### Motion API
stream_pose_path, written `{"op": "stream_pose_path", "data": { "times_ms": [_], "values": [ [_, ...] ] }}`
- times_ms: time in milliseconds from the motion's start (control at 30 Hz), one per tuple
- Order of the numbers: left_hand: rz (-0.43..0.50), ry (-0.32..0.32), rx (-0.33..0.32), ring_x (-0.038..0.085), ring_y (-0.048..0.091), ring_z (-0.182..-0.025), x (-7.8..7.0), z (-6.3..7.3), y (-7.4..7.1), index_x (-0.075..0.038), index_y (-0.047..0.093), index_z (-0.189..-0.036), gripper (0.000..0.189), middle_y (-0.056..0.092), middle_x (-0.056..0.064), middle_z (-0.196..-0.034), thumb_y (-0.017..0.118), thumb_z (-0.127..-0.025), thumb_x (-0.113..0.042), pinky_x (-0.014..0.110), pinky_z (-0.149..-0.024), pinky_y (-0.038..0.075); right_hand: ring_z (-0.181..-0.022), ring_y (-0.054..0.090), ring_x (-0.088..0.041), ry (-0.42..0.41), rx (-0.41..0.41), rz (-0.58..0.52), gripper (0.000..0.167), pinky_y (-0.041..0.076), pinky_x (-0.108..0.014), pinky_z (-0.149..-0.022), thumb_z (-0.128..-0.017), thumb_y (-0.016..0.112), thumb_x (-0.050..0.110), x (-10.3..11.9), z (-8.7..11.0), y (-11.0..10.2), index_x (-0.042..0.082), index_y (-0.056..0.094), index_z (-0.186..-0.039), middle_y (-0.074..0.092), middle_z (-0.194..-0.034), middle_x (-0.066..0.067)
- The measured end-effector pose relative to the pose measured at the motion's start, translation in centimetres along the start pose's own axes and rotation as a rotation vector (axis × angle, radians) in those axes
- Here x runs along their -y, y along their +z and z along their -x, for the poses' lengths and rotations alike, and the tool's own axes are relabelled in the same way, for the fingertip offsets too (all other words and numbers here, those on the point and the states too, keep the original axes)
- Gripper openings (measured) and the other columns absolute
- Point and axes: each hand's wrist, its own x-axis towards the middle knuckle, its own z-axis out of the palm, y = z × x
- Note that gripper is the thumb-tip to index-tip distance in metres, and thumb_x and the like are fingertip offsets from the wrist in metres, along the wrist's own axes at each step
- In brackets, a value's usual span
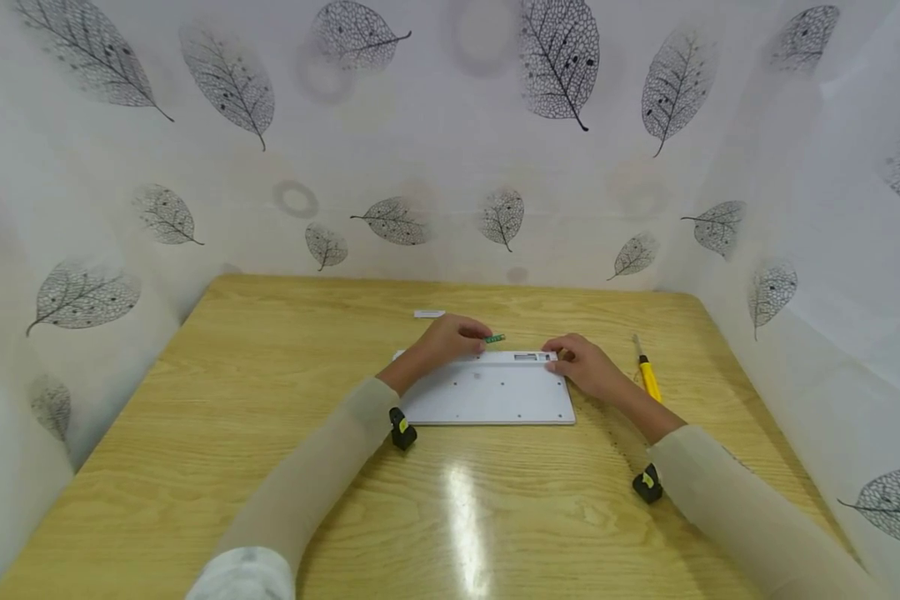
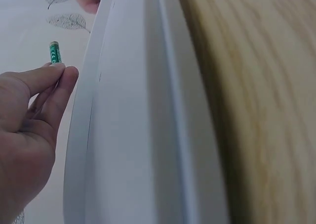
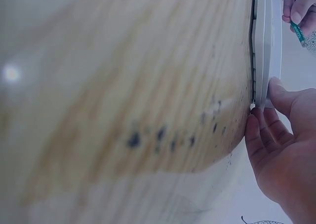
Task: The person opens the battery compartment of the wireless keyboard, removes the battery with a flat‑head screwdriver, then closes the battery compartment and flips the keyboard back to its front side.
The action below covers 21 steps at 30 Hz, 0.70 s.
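Observation:
A white keyboard lies face down on the table, its underside with small screw points facing up. Near its far right corner is an uncovered battery slot. My left hand pinches a green battery between thumb and fingertips, just above the keyboard's far edge. At the far right corner, my right hand grips the keyboard, thumb on top and fingers underneath, as the right wrist view shows. The keys' edges show there along the lower side.
Behind the left hand lies a small white strip, perhaps a cover. A screwdriver with a yellow and black handle rests to the right of the keyboard. A leaf-patterned curtain surrounds the wooden table at the back and sides.

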Motion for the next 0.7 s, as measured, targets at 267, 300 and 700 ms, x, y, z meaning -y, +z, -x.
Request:
{"op": "stream_pose_path", "data": {
  "times_ms": [267,300,700],
  "values": [
    [-0.034,-0.006,-0.036,0.018,0.065,-0.101,1.0,0.1,-1.8,-0.014,0.076,-0.115,0.021,0.072,0.003,-0.111,0.071,-0.094,-0.014,0.035,-0.089,0.054,-0.098,0.057,-0.025,0.022,0.005,-0.041,0.03,0.048,-0.039,-0.084,-0.101,0.062,0.017,-0.2,0.0,0.0,0.008,0.063,-0.13,0.058,-0.123,-0.014],
    [-0.032,-0.007,-0.037,0.019,0.064,-0.101,1.2,0.2,-2.1,-0.013,0.076,-0.114,0.021,0.072,0.003,-0.11,0.071,-0.094,-0.014,0.035,-0.089,0.053,-0.098,0.057,-0.025,0.028,0.007,-0.051,0.03,0.048,-0.038,-0.083,-0.101,0.063,0.018,-0.2,0.0,0.0,0.008,0.063,-0.13,0.058,-0.122,-0.014],
    [-0.041,0.015,-0.054,0.02,0.063,-0.1,4.0,0.6,-4.9,-0.014,0.075,-0.112,0.018,0.07,0.003,-0.111,0.069,-0.095,-0.015,0.036,-0.089,0.053,-0.099,0.057,-0.026,0.106,0.042,-0.167,0.033,0.048,-0.036,-0.084,-0.1,0.065,0.022,-0.2,-0.1,-0.5,0.009,0.064,-0.13,0.061,-0.125,-0.017]
  ]
}}
